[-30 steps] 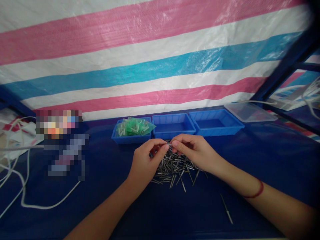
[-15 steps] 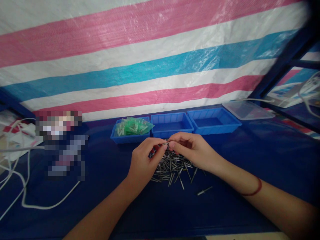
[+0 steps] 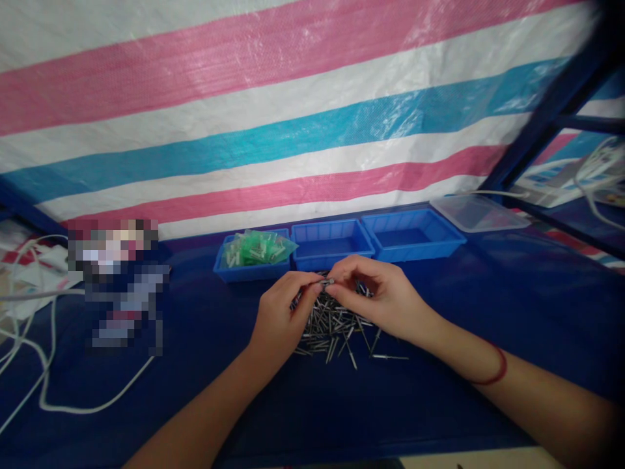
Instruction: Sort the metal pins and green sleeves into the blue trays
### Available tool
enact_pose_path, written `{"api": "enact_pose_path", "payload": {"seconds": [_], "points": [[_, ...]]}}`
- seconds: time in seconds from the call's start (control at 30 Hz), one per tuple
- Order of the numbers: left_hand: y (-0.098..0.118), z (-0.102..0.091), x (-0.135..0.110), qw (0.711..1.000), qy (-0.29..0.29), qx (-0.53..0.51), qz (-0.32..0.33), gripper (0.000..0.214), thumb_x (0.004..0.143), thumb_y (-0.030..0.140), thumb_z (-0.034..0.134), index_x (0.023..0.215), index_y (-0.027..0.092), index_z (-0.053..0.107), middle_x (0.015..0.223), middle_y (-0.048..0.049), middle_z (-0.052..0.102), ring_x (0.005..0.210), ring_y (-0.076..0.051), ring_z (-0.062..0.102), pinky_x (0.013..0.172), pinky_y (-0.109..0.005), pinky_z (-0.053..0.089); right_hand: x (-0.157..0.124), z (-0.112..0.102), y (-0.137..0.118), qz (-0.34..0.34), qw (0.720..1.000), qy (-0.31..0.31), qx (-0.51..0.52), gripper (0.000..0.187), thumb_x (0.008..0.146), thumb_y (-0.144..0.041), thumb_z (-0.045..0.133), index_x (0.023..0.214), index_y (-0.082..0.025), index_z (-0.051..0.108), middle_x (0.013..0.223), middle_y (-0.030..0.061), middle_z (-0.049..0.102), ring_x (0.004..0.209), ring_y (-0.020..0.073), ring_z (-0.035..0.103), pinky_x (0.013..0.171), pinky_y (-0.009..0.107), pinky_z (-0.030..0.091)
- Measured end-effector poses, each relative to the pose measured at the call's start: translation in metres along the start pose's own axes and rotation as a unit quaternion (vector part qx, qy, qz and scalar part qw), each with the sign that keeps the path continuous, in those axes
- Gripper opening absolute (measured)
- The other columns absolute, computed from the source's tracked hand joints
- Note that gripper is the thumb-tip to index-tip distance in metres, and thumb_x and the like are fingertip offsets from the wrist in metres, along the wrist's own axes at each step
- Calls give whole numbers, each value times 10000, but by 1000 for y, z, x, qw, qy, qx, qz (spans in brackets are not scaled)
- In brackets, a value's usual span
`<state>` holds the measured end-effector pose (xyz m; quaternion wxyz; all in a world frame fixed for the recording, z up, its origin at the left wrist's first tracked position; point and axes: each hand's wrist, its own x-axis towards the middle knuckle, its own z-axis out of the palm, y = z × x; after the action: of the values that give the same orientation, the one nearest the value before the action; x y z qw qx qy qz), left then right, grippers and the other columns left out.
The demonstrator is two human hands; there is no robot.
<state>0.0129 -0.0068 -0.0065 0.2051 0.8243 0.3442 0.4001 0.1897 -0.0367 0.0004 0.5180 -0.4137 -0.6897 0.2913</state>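
Note:
My left hand [image 3: 283, 306] pinches small metal rivets [image 3: 327, 282] between thumb and forefinger, above a heap. My right hand [image 3: 378, 296] meets it from the other side, its thumb and forefinger closed on the same rivets; the fingers hide how many there are. Below both hands spreads a pile of pop rivets [image 3: 328, 326] with thin steel pins, partly covered by the fingers. One loose rivet [image 3: 390, 356] lies just off the pile's right side.
Behind the hands stand three blue trays; the left tray [image 3: 229, 272] holds green-tinted bags of rivets [image 3: 261, 247], beside the middle tray [image 3: 334, 262] and right tray [image 3: 415, 251]. A clear plastic lid [image 3: 481, 215] lies at back right. White cables [image 3: 92, 409] run along the left.
The held rivets now show more between my fingertips. The loose rivet right of the pile lies nearer the pile and more level. The view has shifted slightly.

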Motion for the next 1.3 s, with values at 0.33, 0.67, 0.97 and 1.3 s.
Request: {"api": "enact_pose_path", "payload": {"seconds": [0.33, 0.67, 0.97, 1.3], "points": [[28, 10, -11, 981, -137, 66, 119, 131, 868, 306, 601, 955, 229, 661, 900, -20, 673, 875, -175, 576, 795, -333, 379, 26, -30, 28, -113, 912, 145, -367, 152, 906, -310, 515, 905, -211, 629, 769, 32, 644, 767, 192, 559, 750, 355, 355], [38, 38, -38, 930, -247, 152, 226, 188, 855, 404, 629, 870, 216, 634, 878, 6, 646, 873, -174, 513, 751, -353, 297, 28, -38, 29, -59, 899, 164, -402, 227, 887, -323, 509, 1013, -178, 630, 812, 38, 671, 781, 209, 566, 731, 341, 331], [25, 21, -12, 969, -129, 192, 86, 163, 939, 281, 502, 949, 205, 646, 933, -27, 663, 843, -173, 538, 737, -348, 320, 21, -39, 18, -51, 928, 175, -325, 159, 848, -259, 525, 915, -183, 648, 804, 43, 673, 709, 181, 569, 728, 341, 399], [-2, -13, 10, 972, -120, 201, 23, 199, 916, 220, 457, 921, 163, 648, 901, -60, 643, 842, -179, 575, 777, -311, 416, 8, -16, 10, -90, 947, 1, -308, 138, 848, -191, 509, 801, -185, 639, 743, 22, 659, 703, 162, 554, 697, 318, 355]]}}
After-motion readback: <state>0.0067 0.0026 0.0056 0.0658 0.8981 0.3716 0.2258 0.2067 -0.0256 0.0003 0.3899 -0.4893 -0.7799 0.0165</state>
